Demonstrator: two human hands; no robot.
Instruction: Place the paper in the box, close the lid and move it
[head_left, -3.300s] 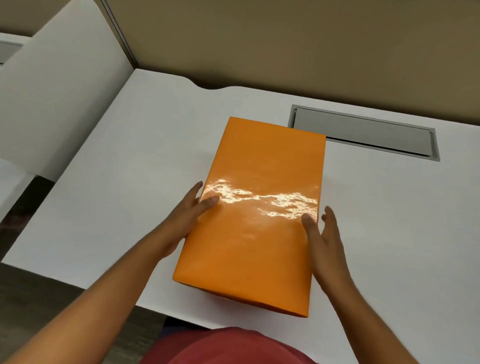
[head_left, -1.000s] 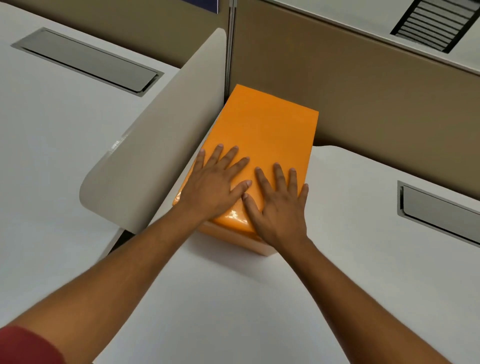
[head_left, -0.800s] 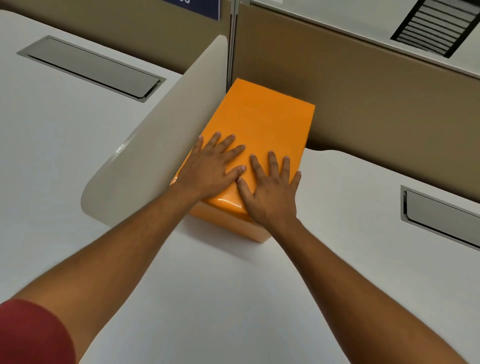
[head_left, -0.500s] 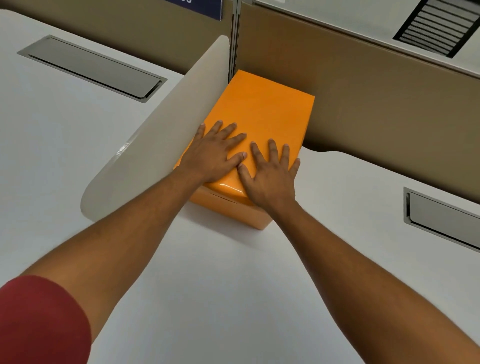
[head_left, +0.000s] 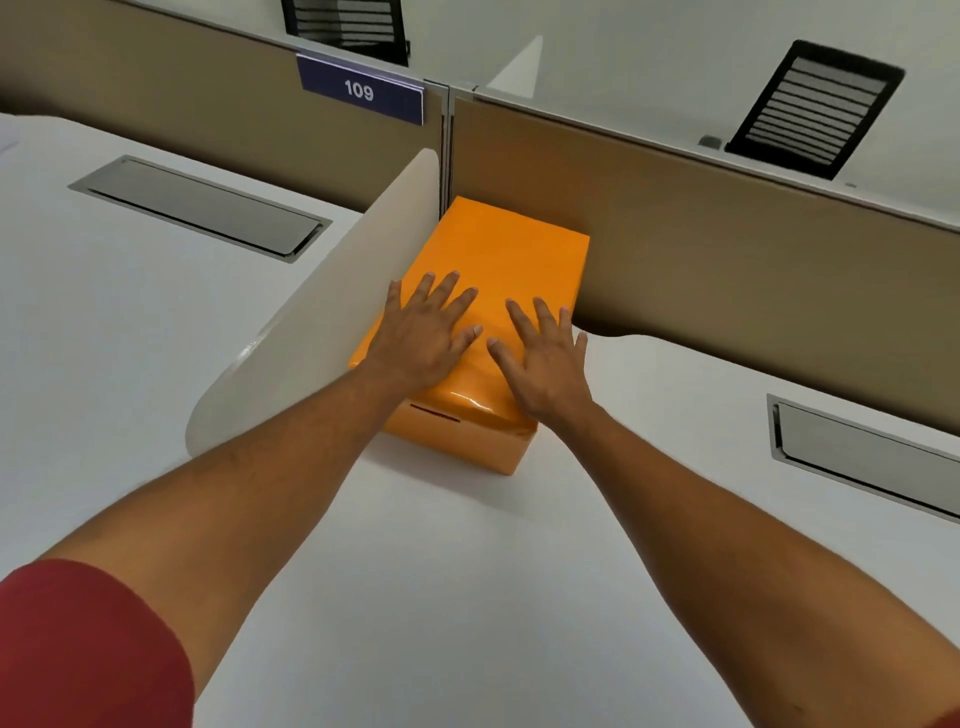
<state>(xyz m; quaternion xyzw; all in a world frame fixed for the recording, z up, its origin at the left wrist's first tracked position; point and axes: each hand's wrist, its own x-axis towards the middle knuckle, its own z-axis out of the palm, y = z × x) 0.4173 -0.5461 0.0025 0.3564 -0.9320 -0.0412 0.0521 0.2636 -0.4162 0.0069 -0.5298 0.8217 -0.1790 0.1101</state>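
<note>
A glossy orange box (head_left: 506, 249) with its lid shut sits on the white desk (head_left: 467, 571), tucked into the far corner between the white side divider and the brown partition. My left hand (head_left: 423, 338) lies flat on the near left part of the lid, fingers spread. My right hand (head_left: 543, 358) lies flat on the near right part, fingers spread, its heel at the lid's front edge. Neither hand grips anything. No paper is visible; the box's inside is hidden.
A curved white divider (head_left: 322, 317) stands along the box's left side. The brown partition (head_left: 727, 270) with a "109" sign (head_left: 359, 91) backs the desk. Grey cable hatches (head_left: 202, 205) (head_left: 857, 452) are set into the desks on both sides.
The box has been slid from the desk's front, where I held its sides, back into the corner against the partition. Both hands now rest flat on its lid, slightly further apart.
</note>
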